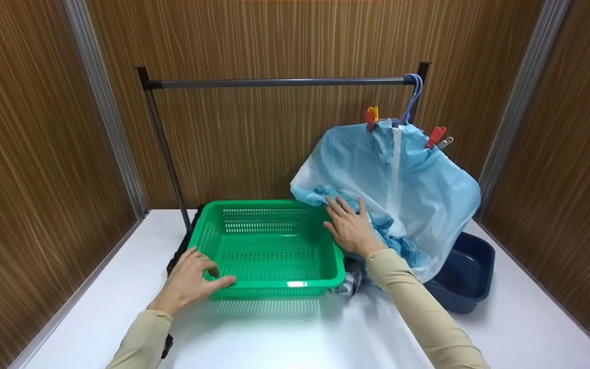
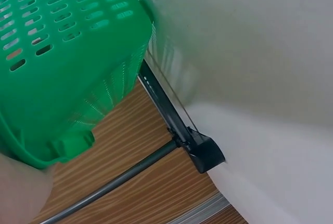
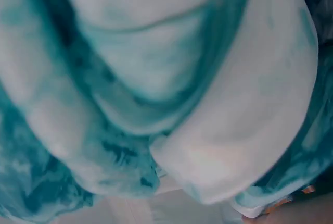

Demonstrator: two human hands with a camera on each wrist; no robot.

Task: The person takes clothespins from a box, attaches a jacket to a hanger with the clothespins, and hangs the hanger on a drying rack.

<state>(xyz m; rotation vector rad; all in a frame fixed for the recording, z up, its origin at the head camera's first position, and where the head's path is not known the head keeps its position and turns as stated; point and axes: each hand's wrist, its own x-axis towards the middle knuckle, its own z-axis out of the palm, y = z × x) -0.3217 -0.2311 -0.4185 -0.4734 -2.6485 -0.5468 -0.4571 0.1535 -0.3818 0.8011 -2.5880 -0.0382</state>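
A green slotted plastic basket (image 1: 285, 283) stands empty on the white table (image 1: 300, 333). My left hand (image 1: 192, 274) grips its front left corner, fingers over the rim and thumb along the front wall. My right hand (image 1: 349, 225) lies with straight fingers on the basket's right rim, against a light blue garment (image 1: 428, 189). The garment hangs from a purple hanger (image 1: 413, 97) on a metal rail (image 1: 279, 82), its lower part bunched on the table. The left wrist view shows the basket (image 2: 67, 52) from below its corner. The garment (image 3: 156, 104) fills the right wrist view.
A red peg (image 1: 435, 137) and a yellow-red peg (image 1: 372, 115) clip the garment's shoulders. A dark blue basin (image 1: 471, 271) sits at the right, partly under the garment. The rack's black foot (image 2: 205, 153) lies beside the basket. Wood-panelled walls enclose the table on three sides.
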